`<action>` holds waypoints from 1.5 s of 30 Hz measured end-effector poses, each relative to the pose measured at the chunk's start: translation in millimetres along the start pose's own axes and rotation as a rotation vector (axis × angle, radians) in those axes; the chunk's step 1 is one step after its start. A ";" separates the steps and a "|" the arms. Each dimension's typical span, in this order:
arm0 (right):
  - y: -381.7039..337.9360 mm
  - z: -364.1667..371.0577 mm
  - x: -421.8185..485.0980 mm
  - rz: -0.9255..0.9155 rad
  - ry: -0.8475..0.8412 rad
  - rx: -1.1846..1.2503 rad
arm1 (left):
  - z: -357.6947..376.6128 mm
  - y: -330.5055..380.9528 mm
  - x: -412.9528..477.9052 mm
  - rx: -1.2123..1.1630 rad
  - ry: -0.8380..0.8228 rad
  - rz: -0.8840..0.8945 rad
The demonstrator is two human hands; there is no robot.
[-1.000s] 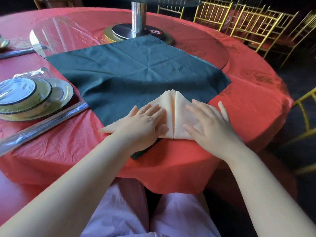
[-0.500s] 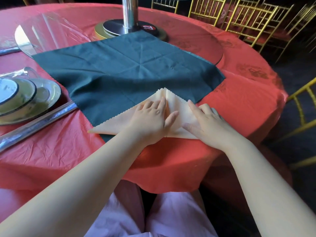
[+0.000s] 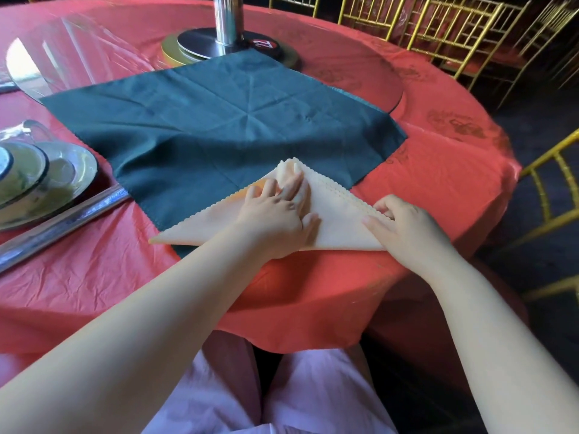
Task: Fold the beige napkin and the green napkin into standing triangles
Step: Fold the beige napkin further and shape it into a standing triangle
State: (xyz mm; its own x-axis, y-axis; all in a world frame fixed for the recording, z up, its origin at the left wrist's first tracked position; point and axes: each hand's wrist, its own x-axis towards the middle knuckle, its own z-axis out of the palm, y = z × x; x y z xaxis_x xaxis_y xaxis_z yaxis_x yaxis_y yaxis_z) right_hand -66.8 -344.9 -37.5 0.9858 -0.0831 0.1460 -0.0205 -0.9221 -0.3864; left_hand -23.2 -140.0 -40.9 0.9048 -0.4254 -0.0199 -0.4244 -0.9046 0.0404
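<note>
The beige napkin lies flat near the table's front edge as a wide triangle, its scalloped tip pointing away from me. It overlaps the near corner of the green napkin, which is spread open as a creased square on the red tablecloth. My left hand presses flat on the triangle's middle, fingers straight toward the tip. My right hand pinches the napkin's right corner at the scalloped edge, fingers curled.
Stacked plates and a bowl sit at the left, with a wrapped long utensil beside them. A glass turntable and its metal post stand behind the green napkin. Gold chairs ring the far right side.
The beige napkin's folded side flaps have opened out from a narrow pointed shape into a wide triangle. My right hand slid right to the corner; my left hand moved up toward the tip.
</note>
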 end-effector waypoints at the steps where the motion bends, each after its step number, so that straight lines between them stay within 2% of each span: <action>1: 4.4 -0.8 -1.4 -0.007 0.023 0.002 | -2.2 0.4 2.3 0.025 -0.007 -0.001; 4: 11.5 -2.9 -3.7 -0.022 0.059 -0.049 | -5.0 2.2 5.8 0.064 -0.008 0.009; 8: 13.0 -3.6 -5.6 0.026 0.076 -0.144 | 1.6 0.7 5.0 0.003 -0.033 0.027; 17: 29.6 -19.1 -18.7 0.185 0.067 -0.206 | 6.1 -2.7 6.1 -0.053 -0.043 0.037; 19: 28.6 -16.2 -21.6 0.147 0.158 -0.230 | 7.3 -3.2 6.1 -0.059 -0.028 0.037; 21: 18.7 -9.6 -22.4 0.038 0.313 -0.236 | 8.0 -3.4 6.2 -0.061 -0.019 0.039; 23: -4.9 0.6 -23.2 -0.102 0.362 -0.210 | 8.0 -3.4 6.3 -0.062 -0.016 0.040; 25: -31.9 14.0 -21.5 -0.275 0.294 -0.175 | 7.8 -3.5 6.3 -0.064 -0.012 0.041; 27: -56.7 26.9 -19.8 -0.353 0.158 -0.152 | 8.0 -4.6 5.6 -0.070 -0.015 0.048; 30: -65.9 36.6 -18.8 -0.292 -0.100 -0.161 | 8.4 -5.2 5.1 -0.060 -0.031 0.062; 33: -54.4 31.3 -19.3 -0.271 -0.225 -0.231 | 7.2 -4.0 6.5 -0.057 -0.053 0.047; 38: -27.4 15.5 -24.4 -0.205 -0.311 -0.265 | 8.3 -4.5 7.9 -0.064 -0.056 0.040; 45: -4.3 2.8 -39.6 -0.056 -0.285 -0.263 | 9.7 -5.5 8.2 -0.086 -0.026 0.042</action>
State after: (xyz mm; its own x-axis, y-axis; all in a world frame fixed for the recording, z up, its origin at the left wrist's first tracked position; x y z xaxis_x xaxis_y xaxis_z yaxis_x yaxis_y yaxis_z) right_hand -105.2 -336.6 -44.1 0.9926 0.0446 -0.1126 0.0295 -0.9907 -0.1328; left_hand -13.8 -138.8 -51.1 0.8847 -0.4643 -0.0418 -0.4562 -0.8807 0.1275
